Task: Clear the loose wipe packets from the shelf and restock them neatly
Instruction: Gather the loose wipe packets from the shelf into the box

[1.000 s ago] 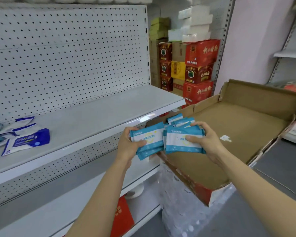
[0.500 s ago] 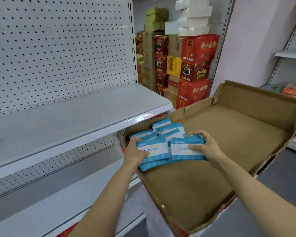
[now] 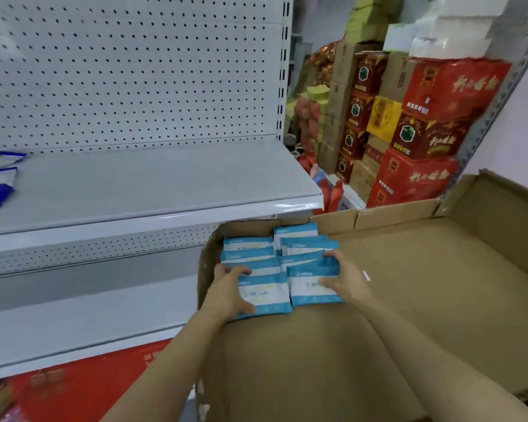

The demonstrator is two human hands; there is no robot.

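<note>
Two hands, left hand [image 3: 230,289] and right hand [image 3: 345,280], each hold a wipe packet [image 3: 264,293] in the cardboard tray [image 3: 424,300]; I'd square edges against the row behind.

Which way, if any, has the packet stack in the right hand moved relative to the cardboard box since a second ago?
Yes. The right hand has brought its packet stack down from above the cardboard box to its floor, in the near-left corner.

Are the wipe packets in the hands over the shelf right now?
No, both hands hold packets down in the cardboard box.
</note>
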